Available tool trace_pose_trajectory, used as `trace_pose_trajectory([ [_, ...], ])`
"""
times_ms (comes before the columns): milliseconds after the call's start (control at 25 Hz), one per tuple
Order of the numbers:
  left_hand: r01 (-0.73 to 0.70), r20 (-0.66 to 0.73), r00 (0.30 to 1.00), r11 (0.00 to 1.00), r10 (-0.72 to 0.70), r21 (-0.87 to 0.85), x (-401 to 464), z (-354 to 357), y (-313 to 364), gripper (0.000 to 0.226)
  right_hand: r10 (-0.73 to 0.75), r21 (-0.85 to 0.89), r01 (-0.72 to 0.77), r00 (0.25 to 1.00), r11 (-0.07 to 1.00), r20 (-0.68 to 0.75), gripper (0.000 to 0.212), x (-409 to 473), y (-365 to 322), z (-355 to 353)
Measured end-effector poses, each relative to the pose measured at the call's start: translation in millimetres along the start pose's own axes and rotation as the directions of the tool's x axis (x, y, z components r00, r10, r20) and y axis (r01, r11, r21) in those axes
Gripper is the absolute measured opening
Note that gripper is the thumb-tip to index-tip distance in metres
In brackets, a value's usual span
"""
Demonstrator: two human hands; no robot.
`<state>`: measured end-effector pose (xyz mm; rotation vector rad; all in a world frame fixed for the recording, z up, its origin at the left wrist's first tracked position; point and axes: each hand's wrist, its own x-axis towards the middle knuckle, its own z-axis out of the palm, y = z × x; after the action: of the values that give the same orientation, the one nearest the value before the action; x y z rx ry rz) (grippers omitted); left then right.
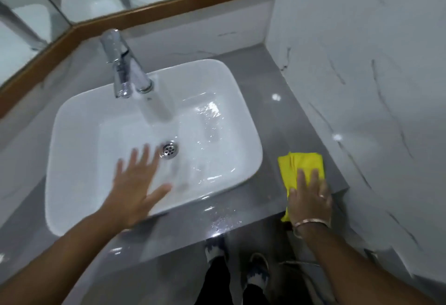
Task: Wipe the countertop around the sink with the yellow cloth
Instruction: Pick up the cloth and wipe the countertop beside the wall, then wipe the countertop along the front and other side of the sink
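A small bathroom: a grey worktop point(263, 121) carries a white rectangular sink point(72, 159), with a wood-framed mirror point(169, 6) behind and marble-look wall point(362, 63) on the right. At the left, the left hand point(135, 184) hovers over the near part of the basin, fingers spread wide and holding nothing; it is blurred, so whether it touches the basin cannot be told. Behind it the chrome tap point(123, 68) runs, water falling toward the drain point(169, 151). In front of the sink, droplets point(222, 220) lie on the worktop's near edge. Further right, the cloth point(299, 167) lies flat on the narrow strip of worktop between sink and wall, at the near corner. The right hand point(309, 203) presses down on its near half, palm flat and fingers extended, pinning rather than gripping it; a small tail hangs over the edge below the wrist. The cloth is folded into a rough oblong whose long axis runs from the near edge away toward the back wall, its free end pointing away from the person. The step in hand looks like the wiping of the right-hand strip. The next move probably calls for pushing the cloth along that axis toward the back, keeping the palm flat, then coming round to the wet near edge.
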<state>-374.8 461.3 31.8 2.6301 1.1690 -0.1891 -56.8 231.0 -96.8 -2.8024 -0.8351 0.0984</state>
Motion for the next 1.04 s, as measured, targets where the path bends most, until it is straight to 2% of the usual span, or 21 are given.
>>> trace_pose_trajectory([
  [80, 0.231, -0.045, 0.972, 0.972, -0.229, 0.045, -49.5, -3.2, -57.5, 0.091, 0.118, 0.213, -0.107, 0.992, 0.971, -0.04, 0.05, -30.6, -42.9, 3.8],
  [120, 0.288, -0.052, 0.957, 0.956, -0.286, 0.055, -58.6, -4.7, -72.7, 0.09, 0.084, 0.363, -0.073, 0.996, 0.929, -0.016, 0.045, -56.7, -69.0, 12.2],
  [160, 0.301, -0.058, 0.953, 0.951, -0.298, 0.07, -63.2, -4.9, -80.8, 0.087, -0.048, 0.462, 0.046, 0.999, 0.885, -0.007, 0.045, -85.1, -92.3, 14.8],
  [200, 0.288, -0.061, 0.957, 0.955, -0.283, 0.078, -63.2, -3.5, -82.2, 0.084, -0.321, 0.303, 0.301, 0.947, 0.904, 0.016, 0.05, -114.6, -105.7, 20.5],
  [240, 0.277, -0.064, 0.96, 0.957, -0.273, 0.083, -62.6, -1.1, -81.4, 0.082, -0.512, 0.135, 0.496, 0.847, 0.858, 0.14, 0.058, -136.0, -110.0, 22.6],
  [280, 0.271, -0.072, 0.961, 0.959, -0.265, 0.085, -61.2, 0.1, -81.2, 0.082, -0.651, 0.044, 0.654, 0.739, 0.755, 0.174, 0.064, -136.1, -104.3, 24.2],
  [320, 0.267, -0.079, 0.962, 0.96, -0.261, 0.083, -62.0, 0.3, -81.4, 0.082, -0.726, 0.033, 0.732, 0.669, 0.681, 0.16, 0.063, -124.6, -94.0, 26.5],
  [400, 0.269, -0.08, 0.962, 0.96, -0.263, 0.075, -64.1, 0.3, -81.5, 0.083, -0.674, -0.005, 0.677, 0.734, 0.736, 0.088, 0.058, -89.9, -67.0, 27.4],
  [480, 0.274, -0.069, 0.96, 0.96, -0.27, 0.064, -62.5, 0.1, -79.6, 0.085, -0.441, -0.033, 0.444, 0.895, 0.895, 0.064, 0.055, -69.2, -42.0, 15.8],
  [520, 0.275, -0.06, 0.961, 0.959, -0.271, 0.065, -61.6, -0.5, -79.4, 0.085, -0.312, 0.001, 0.312, 0.949, 0.95, 0.034, 0.054, -65.2, -40.8, 6.2],
  [600, 0.275, -0.036, 0.961, 0.958, -0.273, 0.078, -59.9, -0.4, -81.3, 0.086, -0.046, 0.04, 0.046, 0.999, 0.998, -0.004, 0.051, -79.0, -62.8, -1.2],
  [680, 0.281, -0.026, 0.96, 0.956, -0.28, 0.088, -59.8, 0.5, -81.9, 0.088, 0.052, 0.069, -0.053, 0.998, 0.996, 0.02, 0.051, -99.8, -106.4, 2.1],
  [720, 0.281, -0.036, 0.96, 0.955, -0.279, 0.091, -60.3, 1.0, -82.2, 0.089, 0.004, 0.083, -0.011, 0.996, 0.996, 0.092, 0.052, -114.5, -132.3, 8.2],
  [800, 0.283, -0.071, 0.958, 0.955, -0.277, 0.093, -61.7, 1.6, -82.3, 0.088, -0.222, 0.064, 0.213, 0.948, 0.975, 0.226, 0.059, -155.0, -182.7, 23.2],
  [920, 0.285, -0.028, 0.959, 0.954, -0.284, 0.089, -61.1, 0.7, -84.5, 0.088, -0.618, 0.051, 0.628, 0.743, 0.776, 0.257, 0.083, -204.3, -211.3, 37.6],
  [1000, 0.279, -0.017, 0.96, 0.957, -0.279, 0.084, -61.0, 0.4, -85.7, 0.087, -0.741, 0.04, 0.77, 0.598, 0.637, 0.306, 0.095, -178.0, -192.4, 29.4],
  [1040, 0.273, -0.014, 0.962, 0.959, -0.273, 0.081, -60.7, 0.6, -86.7, 0.087, -0.73, -0.031, 0.785, 0.589, 0.618, 0.346, 0.09, -157.8, -174.5, 26.6],
])
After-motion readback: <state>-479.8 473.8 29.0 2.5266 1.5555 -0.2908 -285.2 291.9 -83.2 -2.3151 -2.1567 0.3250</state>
